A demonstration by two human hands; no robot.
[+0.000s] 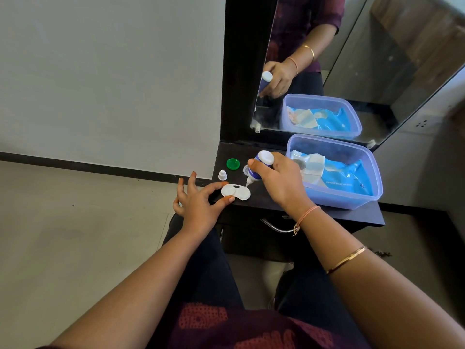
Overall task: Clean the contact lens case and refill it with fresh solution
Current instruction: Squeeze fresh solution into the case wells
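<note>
A white two-well contact lens case [236, 192] lies uncapped near the front left edge of a dark shelf [357, 215]. My left hand [198, 202] pinches its left well between thumb and forefinger. My right hand [276, 181] grips a small blue-and-white solution bottle [260, 165], tipped upside down with its nozzle just above the case's right well. A green lid [233, 163] and the bottle's small white cap [222, 175] rest behind the case. Another clear lid [246, 170] is partly hidden behind the bottle.
A translucent blue plastic tub [352, 197] holding a blue wipes packet and folded tissue fills the shelf's right side. A mirror [377, 59] stands behind it. A drawer handle [274, 226] sits under the shelf. The floor lies to the left.
</note>
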